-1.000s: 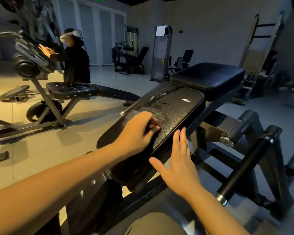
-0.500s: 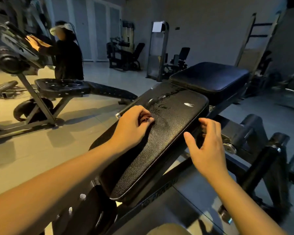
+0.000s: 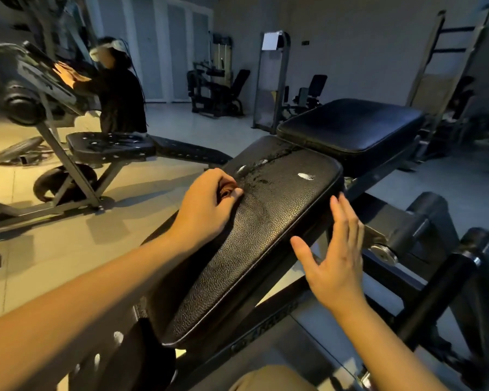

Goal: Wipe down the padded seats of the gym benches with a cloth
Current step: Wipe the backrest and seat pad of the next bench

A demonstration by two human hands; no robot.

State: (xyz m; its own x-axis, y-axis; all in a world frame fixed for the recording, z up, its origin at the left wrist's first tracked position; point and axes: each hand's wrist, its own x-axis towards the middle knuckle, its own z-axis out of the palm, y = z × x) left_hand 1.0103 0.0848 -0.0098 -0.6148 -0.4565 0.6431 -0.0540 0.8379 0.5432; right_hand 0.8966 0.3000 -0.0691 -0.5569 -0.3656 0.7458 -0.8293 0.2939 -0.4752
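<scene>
**1. Change of state**
- The left hand (image 3: 206, 210) has travelled up the near pad (image 3: 266, 235), from its middle to the left edge at the far end. It now lies just beside the cracked, worn strip (image 3: 254, 176).
- The right hand (image 3: 336, 266) gripped the right edge of the near pad half a second ago and has since let go. It is now off that edge.

**2. Hand state**
- Left fingers (image 3: 223, 179): curled into a fist that presses on the near pad. A small brownish wad shows in the fist opening and is judged to be the cloth (image 3: 226, 193). Most of it is hidden.
- Right fingers (image 3: 347, 218): straight, slightly spread, holding nothing. Whether they touch the side of the near pad cannot be told.

**3. Meaning for the task**
- The stroke is judged to have covered the left side of the near pad.
- The right half of the near pad, including the white scuff (image 3: 305, 176), appears still to be wiped.
- The far pad (image 3: 350, 125), butted against the far end of the near pad, appears untouched.
- A second bench (image 3: 110, 145) stands well to the left of the near pad. Another person (image 3: 122, 100) is behind it.

**4. Containers**
- None in view. No bucket or spray bottle shows around the near pad.
</scene>
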